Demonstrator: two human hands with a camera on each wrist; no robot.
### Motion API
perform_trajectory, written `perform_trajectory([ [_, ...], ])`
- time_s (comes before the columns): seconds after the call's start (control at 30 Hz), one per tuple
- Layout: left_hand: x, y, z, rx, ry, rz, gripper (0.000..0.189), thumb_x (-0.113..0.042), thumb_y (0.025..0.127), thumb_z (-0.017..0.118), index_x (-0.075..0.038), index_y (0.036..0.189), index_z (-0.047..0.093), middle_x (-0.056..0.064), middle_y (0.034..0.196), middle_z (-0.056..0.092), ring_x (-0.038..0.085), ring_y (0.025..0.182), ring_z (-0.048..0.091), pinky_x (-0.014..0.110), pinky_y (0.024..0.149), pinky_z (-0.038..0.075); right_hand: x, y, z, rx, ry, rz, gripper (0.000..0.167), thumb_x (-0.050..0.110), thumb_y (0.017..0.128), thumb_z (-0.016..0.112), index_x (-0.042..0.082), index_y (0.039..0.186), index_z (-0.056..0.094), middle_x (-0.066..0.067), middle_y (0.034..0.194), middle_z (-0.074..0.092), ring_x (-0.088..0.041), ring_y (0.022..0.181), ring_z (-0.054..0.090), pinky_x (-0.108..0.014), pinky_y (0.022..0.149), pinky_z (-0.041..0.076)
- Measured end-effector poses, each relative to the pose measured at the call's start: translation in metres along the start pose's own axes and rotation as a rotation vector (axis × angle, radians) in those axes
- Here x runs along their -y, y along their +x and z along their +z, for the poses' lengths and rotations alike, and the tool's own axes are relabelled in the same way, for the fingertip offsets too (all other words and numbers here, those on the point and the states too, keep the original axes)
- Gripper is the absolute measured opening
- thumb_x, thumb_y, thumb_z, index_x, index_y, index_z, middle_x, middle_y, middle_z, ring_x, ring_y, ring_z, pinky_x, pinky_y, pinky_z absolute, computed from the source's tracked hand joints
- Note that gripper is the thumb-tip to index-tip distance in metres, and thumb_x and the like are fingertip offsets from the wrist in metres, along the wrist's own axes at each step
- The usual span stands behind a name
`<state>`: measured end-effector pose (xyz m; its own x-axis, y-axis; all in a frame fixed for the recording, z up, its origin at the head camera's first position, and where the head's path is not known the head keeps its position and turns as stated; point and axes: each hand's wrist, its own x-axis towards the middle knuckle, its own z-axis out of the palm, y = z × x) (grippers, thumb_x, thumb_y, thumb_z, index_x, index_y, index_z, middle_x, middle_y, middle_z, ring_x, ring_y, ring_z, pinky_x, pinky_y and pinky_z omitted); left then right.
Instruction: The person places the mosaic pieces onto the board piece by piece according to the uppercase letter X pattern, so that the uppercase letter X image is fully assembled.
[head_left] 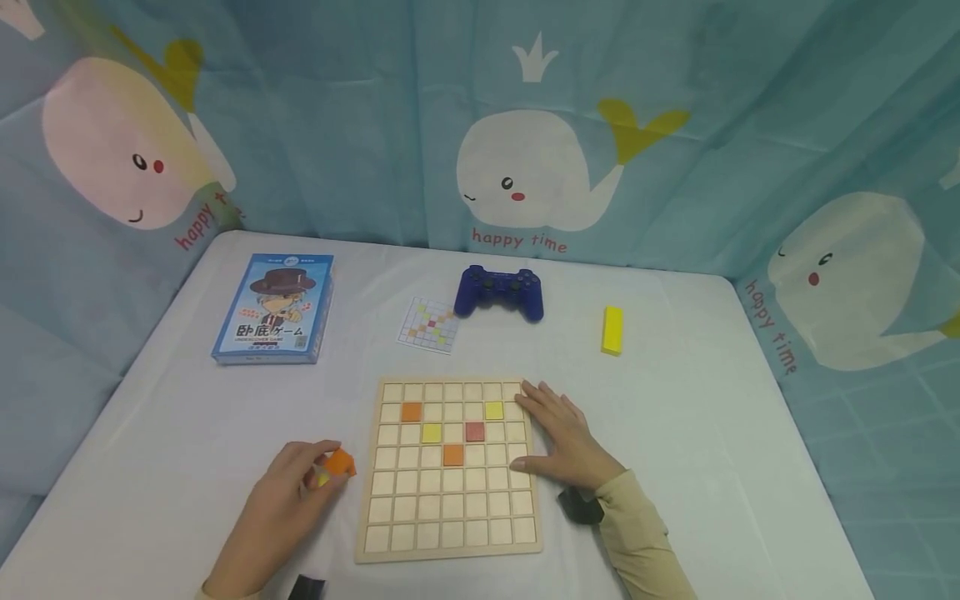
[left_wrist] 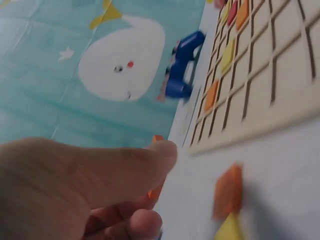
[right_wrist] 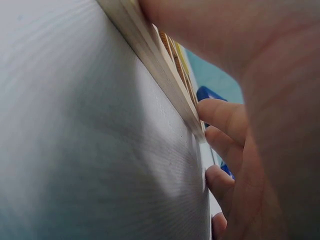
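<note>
Just left of the board (head_left: 476, 506), the left hand (head_left: 281, 496) pinches an orange tile (left_wrist: 156, 192) between thumb and fingers, apart from the board's rim. Between hand and board, the left wrist view shows a loose orange tile (left_wrist: 228, 194) and a yellow tile (left_wrist: 230, 231); whether the fingers touch either, I cannot tell. At the board's right edge, the right hand (head_left: 562, 442) lies with its fingers spread, thumb and forefinger reaching onto the rim.

Further up the board sits a second orange tile (head_left: 453, 455) in the middle column. Behind it come a yellow tile (head_left: 431, 433) to the left and a red tile (head_left: 475, 432) to the right, then a third orange tile (head_left: 412, 412) and another yellow tile (head_left: 494, 410).

Past the board's far edge are a patterned card (head_left: 428, 326), a boxed game (head_left: 276, 310) off to the left, a yellow block (head_left: 612, 331) off to the right and a blue controller (head_left: 498, 293) straight behind.

The likeliest trouble is a slip of the thin pinch, dropping the tile beside the board. The hand's underside could also knock the loose pieces, and a push from the right hand could skew the board and jar its tiles.
</note>
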<state>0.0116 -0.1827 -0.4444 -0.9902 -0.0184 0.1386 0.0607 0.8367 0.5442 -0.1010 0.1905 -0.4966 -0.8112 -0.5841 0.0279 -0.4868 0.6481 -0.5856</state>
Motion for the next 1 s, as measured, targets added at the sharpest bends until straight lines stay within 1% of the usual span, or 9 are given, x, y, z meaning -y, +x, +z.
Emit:
perform_trajectory([
  [0.07,-0.006,0.002,0.008,-0.009,-0.026,0.065,0.042,-0.008,0.073,0.081,-0.009,0.112,0.065,-0.004,0.094,0.055,0.006,0.076,0.044,0.021,0.061,0.043,0.0,-0.001,0.0,0.0,0.003,0.0,0.094,0.057,0.075,0.073,0.016,0.149,0.034,-0.001,0.159,0.021,-0.028,0.147,0.013,-0.054,0.115,0.01],
  [0.1,-0.009,0.003,0.012,-0.002,-0.041,0.083,0.042,-0.008,0.074,0.081,-0.009,0.113,0.065,-0.004,0.093,0.055,0.006,0.076,0.044,0.022,0.062,0.043,0.0,-0.001,0.001,0.0,0.004,-0.001,0.094,0.058,0.075,0.073,0.016,0.149,0.034,-0.001,0.159,0.021,-0.029,0.147,0.014,-0.054,0.115,0.01],
  [0.23,-0.021,0.009,0.025,0.041,-0.071,0.105,0.04,-0.008,0.075,0.08,-0.009,0.112,0.065,-0.004,0.098,0.057,0.006,0.079,0.047,0.023,0.066,0.047,0.001,-0.002,0.001,0.004,0.001,0.0,0.093,0.058,0.075,0.073,0.015,0.149,0.034,-0.002,0.159,0.021,-0.029,0.147,0.013,-0.054,0.115,0.01],
  [0.33,-0.028,0.013,0.034,0.07,-0.099,0.144,0.038,-0.007,0.074,0.081,-0.01,0.11,0.066,-0.004,0.097,0.056,0.005,0.075,0.046,0.02,0.063,0.046,0.002,-0.002,0.0,0.005,-0.002,0.003,0.094,0.056,0.075,0.074,0.015,0.149,0.034,-0.002,0.159,0.021,-0.029,0.147,0.013,-0.055,0.115,0.01],
  [0.47,-0.035,0.016,0.044,0.106,-0.155,0.249,0.036,-0.006,0.075,0.08,-0.009,0.108,0.066,-0.005,0.093,0.055,0.004,0.07,0.044,0.016,0.058,0.041,0.003,-0.002,-0.002,0.006,-0.002,0.005,0.093,0.053,0.075,0.075,0.014,0.149,0.034,-0.002,0.159,0.021,-0.029,0.147,0.013,-0.054,0.115,0.009],
  [0.57,-0.039,0.017,0.05,0.126,-0.17,0.309,0.032,-0.008,0.077,0.079,-0.01,0.107,0.066,-0.006,0.095,0.056,0.004,0.071,0.045,0.016,0.059,0.043,0.004,-0.001,-0.003,0.007,0.001,0.006,0.092,0.051,0.075,0.076,0.014,0.148,0.034,-0.003,0.159,0.021,-0.029,0.147,0.013,-0.054,0.115,0.009],
  [0.67,-0.042,0.017,0.054,0.144,-0.147,0.331,0.031,-0.01,0.078,0.078,-0.012,0.106,0.067,-0.008,0.098,0.059,0.004,0.077,0.051,0.02,0.065,0.048,0.005,-0.001,-0.004,0.009,0.005,0.012,0.092,0.05,0.075,0.076,0.013,0.148,0.035,-0.003,0.159,0.022,-0.029,0.147,0.013,-0.054,0.115,0.008],
  [0.83,-0.044,0.017,0.059,0.176,-0.114,0.32,0.03,-0.012,0.079,0.078,-0.018,0.106,0.068,-0.012,0.104,0.063,0.003,0.096,0.059,0.027,0.081,0.053,0.006,0.0,-0.005,0.017,0.015,0.023,0.091,0.05,0.075,0.077,0.014,0.148,0.035,-0.002,0.159,0.022,-0.028,0.147,0.013,-0.053,0.116,0.008],
  [1.0,-0.042,0.017,0.062,0.159,-0.139,0.358,0.029,-0.009,0.077,0.079,-0.018,0.102,0.068,-0.013,0.104,0.063,0.004,0.097,0.06,0.026,0.081,0.053,0.003,0.001,-0.003,0.017,0.007,0.021,0.092,0.052,0.075,0.075,0.015,0.149,0.034,-0.001,0.159,0.021,-0.027,0.147,0.012,-0.053,0.116,0.008],
])
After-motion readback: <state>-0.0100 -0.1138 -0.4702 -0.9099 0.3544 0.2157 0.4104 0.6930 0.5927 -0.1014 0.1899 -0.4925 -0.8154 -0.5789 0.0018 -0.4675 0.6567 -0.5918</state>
